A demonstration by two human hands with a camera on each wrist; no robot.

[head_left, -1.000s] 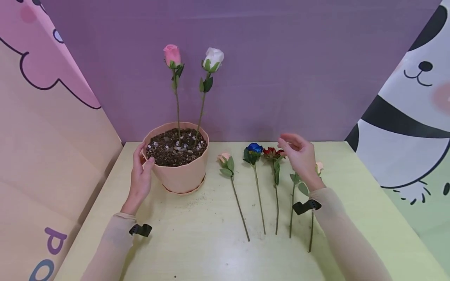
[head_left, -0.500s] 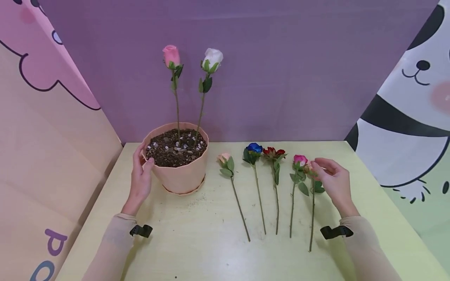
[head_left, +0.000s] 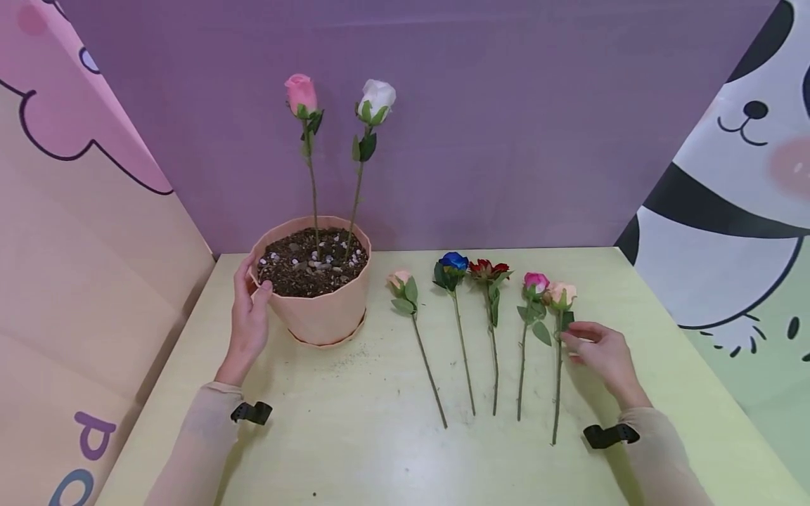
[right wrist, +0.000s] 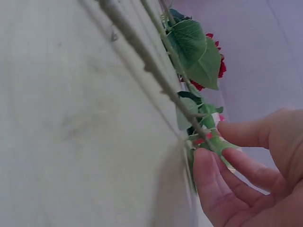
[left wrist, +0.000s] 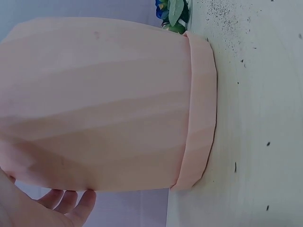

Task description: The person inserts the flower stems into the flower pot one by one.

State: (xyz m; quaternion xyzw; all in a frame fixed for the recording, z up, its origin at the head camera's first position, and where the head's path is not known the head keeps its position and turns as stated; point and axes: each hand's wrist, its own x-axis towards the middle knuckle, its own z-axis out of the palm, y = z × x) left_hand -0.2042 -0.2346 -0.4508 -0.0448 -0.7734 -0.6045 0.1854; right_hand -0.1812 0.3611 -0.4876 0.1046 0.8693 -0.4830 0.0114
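At the left, my left hand holds the side of a peach flower pot, thumb near the rim and fingers round the outer wall. Dark soil fills the pot; a pink rose and a white rose stand upright in it. Over on the right, my right hand has its thumb and curled fingers around the stem of a peach rose, just below the bloom. In the right wrist view, that stem runs between thumb and fingertips, close above the table.
Left of the held rose lie a magenta rose, a dark red flower, a blue rose and a small peach rosebud. Soil crumbs dot the pale table. A purple backdrop rises behind.
My right hand has moved right and down from above the red flower, past the peach bloom, to its stem. The left hand stays on the pot.
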